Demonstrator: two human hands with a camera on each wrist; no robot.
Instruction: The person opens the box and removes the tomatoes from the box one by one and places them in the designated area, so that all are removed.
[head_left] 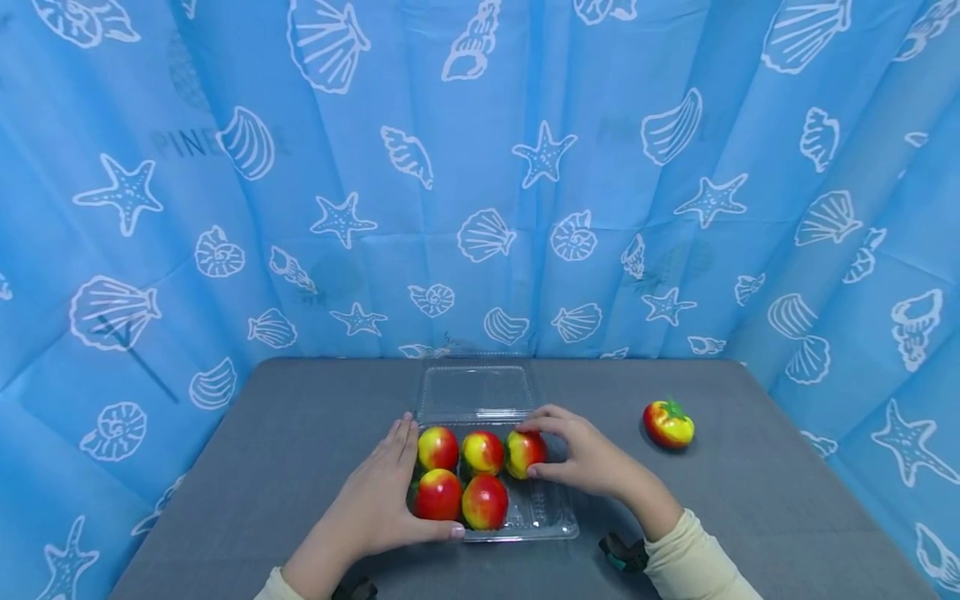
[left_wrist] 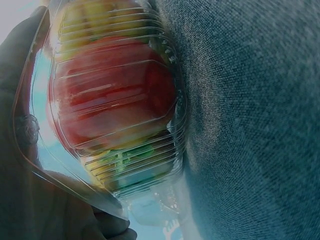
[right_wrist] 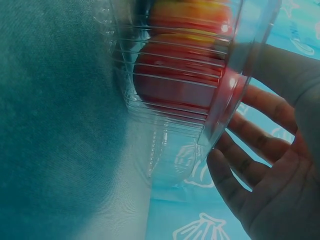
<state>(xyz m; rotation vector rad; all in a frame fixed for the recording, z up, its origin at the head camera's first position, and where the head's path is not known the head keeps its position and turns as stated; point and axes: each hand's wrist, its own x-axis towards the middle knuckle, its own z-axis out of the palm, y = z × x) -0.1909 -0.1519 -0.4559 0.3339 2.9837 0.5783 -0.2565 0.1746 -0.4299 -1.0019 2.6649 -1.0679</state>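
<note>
1. A grey table (head_left: 285,450) stands in front of a blue curtain (head_left: 225,208) printed with white shells and starfish.
2. Near the table's front edge sits a clear plastic clamshell tray (head_left: 551,521), its lid (head_left: 474,392) open and lying flat behind it.
3. The tray holds five red-and-yellow toy tomatoes (head_left: 484,502): three in the back row, two in the front row, with the front right space unfilled.
4. The person's left hand (head_left: 378,500) lies against the tray's left side, fingers straight along the wall and thumb along the front rim, pressing it rather than gripping.
5. The right hand (head_left: 585,458) curls its fingers and thumb around the back right tomato (head_left: 525,452), which sits in the tray.
6. A sixth toy tomato (head_left: 668,424) with a green stem lies alone on the table, well apart to the right of the tray.
7. Both wrist views show only ribbed tray plastic, red fruit and fingers up close.
</note>
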